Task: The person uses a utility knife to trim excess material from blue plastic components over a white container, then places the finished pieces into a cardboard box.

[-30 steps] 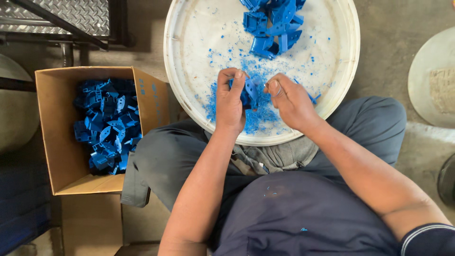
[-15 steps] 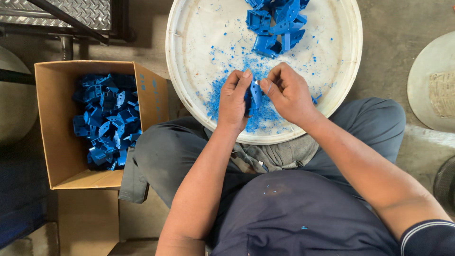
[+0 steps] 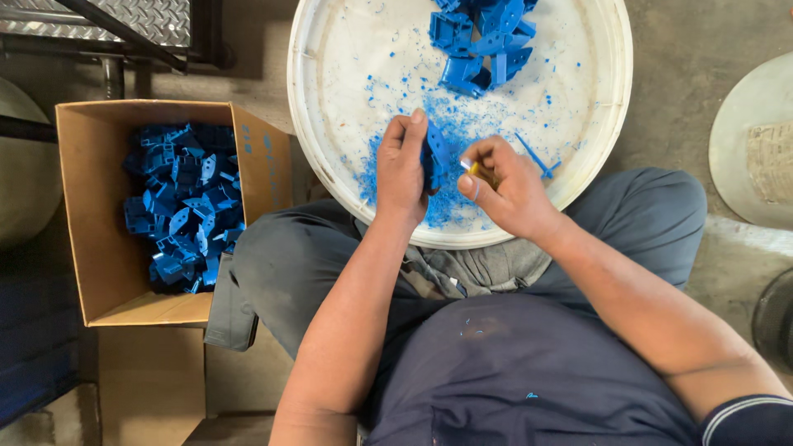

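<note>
Left hand [image 3: 402, 169] clamps blue part [image 3: 435, 155], rigid light plastic; right hand [image 3: 505, 192] pinches small yellow-handled tool [image 3: 479, 171]. Pile [image 3: 483, 37] at 12 o'clock.

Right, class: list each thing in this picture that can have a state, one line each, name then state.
Left hand: closed on a blue plastic part, held upright.
Right hand: gripping a small yellow-handled tool beside the part.
Round white plastic tray: resting on the lap, littered with blue shavings.
Pile of blue parts: heaped at the tray's far side.
Brown cardboard box: open, partly filled with blue parts.
</note>
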